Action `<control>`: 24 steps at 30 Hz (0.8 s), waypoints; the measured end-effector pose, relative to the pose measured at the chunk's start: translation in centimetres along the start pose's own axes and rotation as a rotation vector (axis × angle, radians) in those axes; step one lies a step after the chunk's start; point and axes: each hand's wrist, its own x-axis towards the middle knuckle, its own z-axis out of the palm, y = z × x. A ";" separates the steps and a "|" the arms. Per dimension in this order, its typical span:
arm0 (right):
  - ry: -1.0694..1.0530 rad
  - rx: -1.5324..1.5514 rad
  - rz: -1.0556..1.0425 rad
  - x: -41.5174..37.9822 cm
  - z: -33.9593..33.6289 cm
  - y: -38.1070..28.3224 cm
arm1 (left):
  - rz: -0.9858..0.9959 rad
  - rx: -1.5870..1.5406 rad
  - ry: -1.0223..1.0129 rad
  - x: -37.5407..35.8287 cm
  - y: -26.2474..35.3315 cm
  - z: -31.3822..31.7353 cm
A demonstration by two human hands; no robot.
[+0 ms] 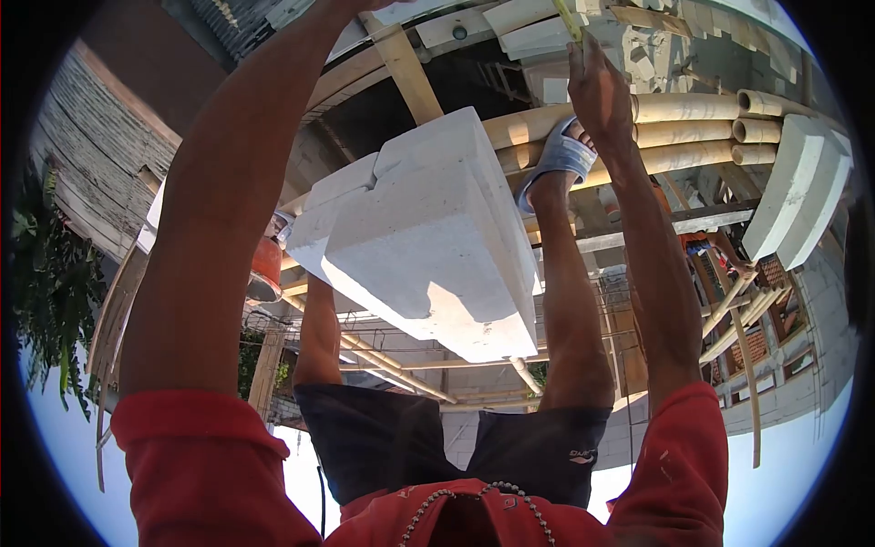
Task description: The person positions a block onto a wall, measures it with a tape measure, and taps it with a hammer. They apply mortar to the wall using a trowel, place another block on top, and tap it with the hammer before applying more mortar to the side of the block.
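At the top right, my right hand (602,87) is closed on a thin yellow-green strip (567,18), which runs up to the frame's top edge. My left hand (369,4) is almost wholly cut off by the top edge; its fingers and anything in them are hidden. White blocks (410,219) form a stack in the middle, below and between my hands. Neither visible part of a hand touches the stack.
My sandalled foot (561,164) rests by bamboo poles (684,135). More white blocks (793,191) lean at the right. A red bucket (265,269) is left of the stack. A wooden beam (406,73) crosses a dark opening behind it.
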 end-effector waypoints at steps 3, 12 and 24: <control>-0.029 0.025 0.025 0.3 -1.8 -1.1 | 0.077 -0.003 0.068 0.7 -1.9 2.3; 0.068 0.176 0.011 -3.2 -2.9 -3.6 | 0.080 -0.045 0.042 -1.7 1.0 -0.5; -0.009 0.042 0.038 -2.5 0.2 -1.2 | 0.132 -0.041 0.148 0.4 -2.1 2.1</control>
